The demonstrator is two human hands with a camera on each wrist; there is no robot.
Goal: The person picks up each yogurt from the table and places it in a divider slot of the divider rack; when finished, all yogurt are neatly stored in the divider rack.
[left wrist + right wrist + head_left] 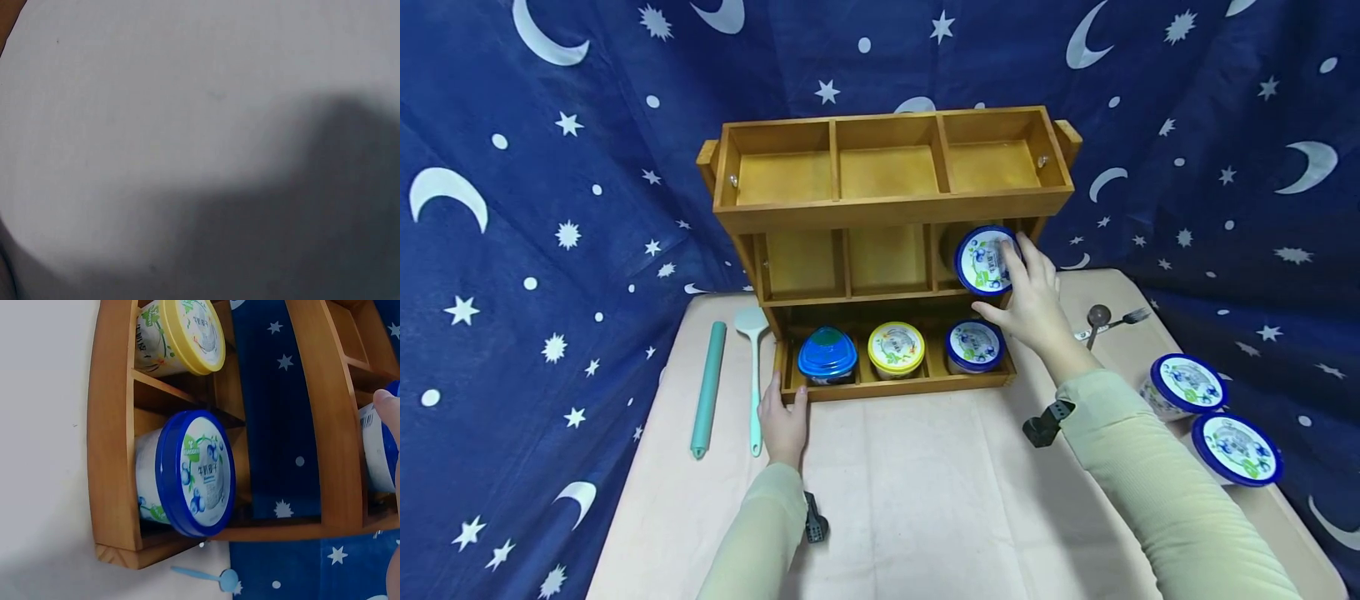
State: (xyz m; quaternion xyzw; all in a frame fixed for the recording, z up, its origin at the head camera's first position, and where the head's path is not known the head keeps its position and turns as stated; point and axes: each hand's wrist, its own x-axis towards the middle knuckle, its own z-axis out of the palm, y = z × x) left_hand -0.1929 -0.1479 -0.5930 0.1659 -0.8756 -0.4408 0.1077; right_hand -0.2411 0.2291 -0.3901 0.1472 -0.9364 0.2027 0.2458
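My right hand (1037,308) holds a blueberry-printed tub (982,260) by its blue lid at the right compartment of the wooden rack's (895,215) middle tier. The thumb is low and a finger lies over the lid. Only part of this tub (375,450) and the thumb show in the right wrist view. My left hand (785,429) touches the bottom tier's front left corner, thumb at the front, fingers along the side. That tier holds a blue-lidded container (827,357), a yellow-lidded tub (896,348) and another blue-lidded tub (194,475). The left wrist view shows mostly pale cloth and shadow.
Two more blue-lidded tubs (1189,383) stand at the table's right edge. A spoon (1098,316) and a fork (1135,317) lie behind them. To the left lie a teal rolling pin (708,390) and a pale teal spatula (754,375). Starry blue cloth hangs behind.
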